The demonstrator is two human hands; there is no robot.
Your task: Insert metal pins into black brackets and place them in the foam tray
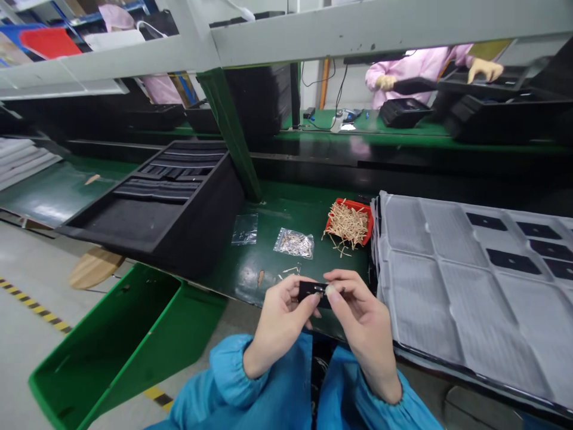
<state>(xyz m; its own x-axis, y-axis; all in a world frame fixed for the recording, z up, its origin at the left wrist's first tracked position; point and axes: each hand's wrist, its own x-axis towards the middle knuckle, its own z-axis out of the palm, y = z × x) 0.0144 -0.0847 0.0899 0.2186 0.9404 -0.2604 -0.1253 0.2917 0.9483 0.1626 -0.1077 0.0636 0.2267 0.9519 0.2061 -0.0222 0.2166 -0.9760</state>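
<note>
Under fingers (308, 306), black piece (306, 291) partly hidden.

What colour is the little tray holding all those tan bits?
The little tray is red, seen best in the head view.

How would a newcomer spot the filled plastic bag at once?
On the green bench, look between the big black box and the red tray heaped with tan strips. The filled bag is nearer the tray, packed with small shiny pieces; the other clear bag beside it lies flat.
</note>
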